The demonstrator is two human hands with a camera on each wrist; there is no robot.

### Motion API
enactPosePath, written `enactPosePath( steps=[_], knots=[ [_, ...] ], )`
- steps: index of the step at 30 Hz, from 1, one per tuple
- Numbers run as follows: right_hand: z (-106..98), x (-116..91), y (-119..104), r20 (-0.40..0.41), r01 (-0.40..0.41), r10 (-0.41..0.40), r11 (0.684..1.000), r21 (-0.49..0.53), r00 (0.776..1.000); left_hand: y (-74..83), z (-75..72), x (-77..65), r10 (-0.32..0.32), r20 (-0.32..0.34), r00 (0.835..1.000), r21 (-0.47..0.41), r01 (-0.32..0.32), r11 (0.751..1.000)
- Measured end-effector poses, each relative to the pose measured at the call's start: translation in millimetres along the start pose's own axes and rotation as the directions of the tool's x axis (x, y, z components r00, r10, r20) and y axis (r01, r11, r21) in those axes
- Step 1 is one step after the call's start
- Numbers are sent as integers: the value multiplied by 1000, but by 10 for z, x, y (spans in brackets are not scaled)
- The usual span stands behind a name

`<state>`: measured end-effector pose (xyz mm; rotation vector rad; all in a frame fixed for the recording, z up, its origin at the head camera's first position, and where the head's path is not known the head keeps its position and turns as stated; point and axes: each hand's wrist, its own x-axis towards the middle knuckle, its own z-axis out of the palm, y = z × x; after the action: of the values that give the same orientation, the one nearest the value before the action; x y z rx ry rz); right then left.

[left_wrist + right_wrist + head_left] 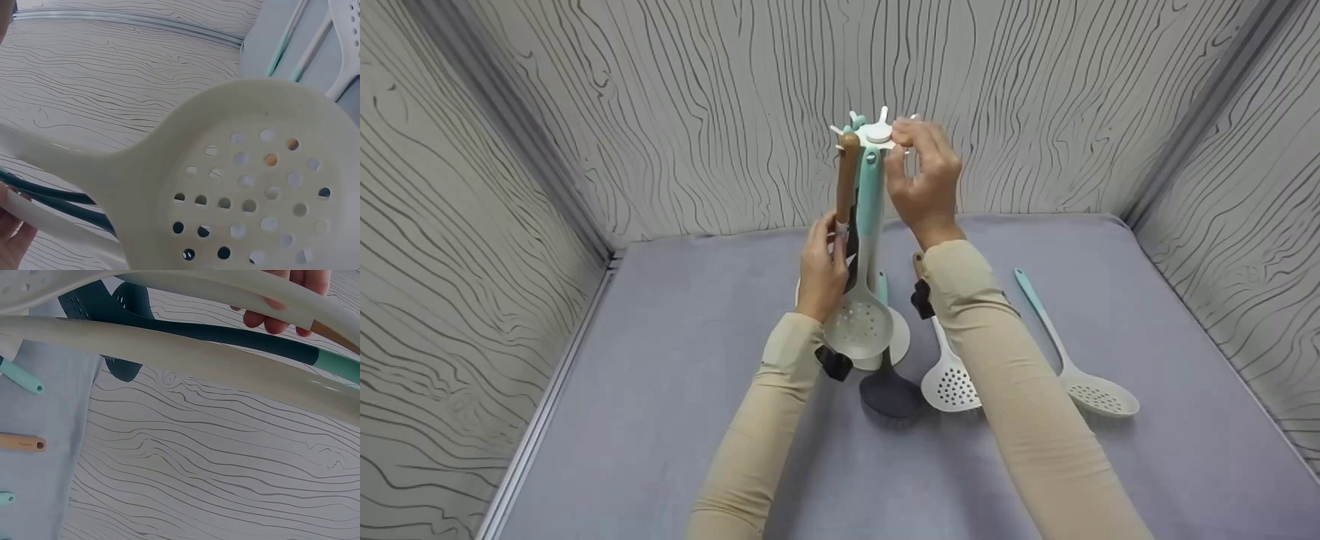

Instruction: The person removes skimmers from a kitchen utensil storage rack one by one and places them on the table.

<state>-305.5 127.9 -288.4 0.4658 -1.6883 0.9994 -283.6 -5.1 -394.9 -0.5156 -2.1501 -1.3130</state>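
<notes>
My left hand [819,266] holds the pale shaft of a brown-handled utensil [847,180] beside a white utensil rack [898,337]; its head is hidden. At the top of the rack, thumb and fingertips of my right hand [924,172] pinch the edge of the white hook ring [877,133]. A mint-handled skimmer [859,324] hangs at the front, its perforated bowl filling much of the left wrist view. Behind it, the right wrist view shows a dark slotted utensil [225,336] with a mint handle.
Right of the rack, a white skimmer [951,384] and a mint-handled slotted spoon [1099,396] lie on the grey cloth [675,390]. A dark ladle-like head [891,396] lies before the rack base. Wood-patterned panels [720,112] stand behind and at both sides.
</notes>
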Motion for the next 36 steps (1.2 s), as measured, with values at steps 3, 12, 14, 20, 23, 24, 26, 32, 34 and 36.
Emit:
enactPosePath(
  steps=[3, 12, 14, 20, 23, 24, 26, 32, 34, 36],
  knots=[
    [1, 0, 5, -2, 3, -3, 1000, 5, 1000, -4, 5, 4, -1, -9, 1000, -14, 1, 1000],
    [3, 9, -3, 4, 11, -11, 1000, -10, 1000, 1, -2, 18, -2, -30, 1000, -29, 1, 1000],
    [3, 10, -8, 2, 10, -10, 1000, -9, 1000, 7, -7, 23, -1, -29, 1000, -27, 0, 1000],
    [5, 11, -11, -12, 8, -8, 1000, 8, 1000, 16, -28, 35, 11, -33, 999, -33, -13, 999],
    [3, 11, -12, -20, 5, -5, 1000, 13, 1000, 23, -45, 44, 21, -37, 999, -41, -23, 999],
    [3, 10, -13, -19, 4, -4, 1000, 9, 1000, 26, -51, 47, 24, -40, 999, -44, -26, 999],
    [3, 9, -12, -19, 1, -1, 1000, 4, 1000, 28, -62, 54, 30, -46, 998, -46, -32, 998],
    [18, 3, -3, -23, 0, 0, 1000, 4, 1000, 7, -76, 51, 38, -75, 996, -58, -42, 997],
    [20, -1, -3, -23, 0, 0, 1000, 4, 1000, 3, -82, 48, 42, -81, 996, -57, -47, 997],
    [23, -2, -3, -21, -3, 3, 1000, 1, 1000, -2, -88, 47, 43, -87, 995, -59, -49, 997]
  ],
)
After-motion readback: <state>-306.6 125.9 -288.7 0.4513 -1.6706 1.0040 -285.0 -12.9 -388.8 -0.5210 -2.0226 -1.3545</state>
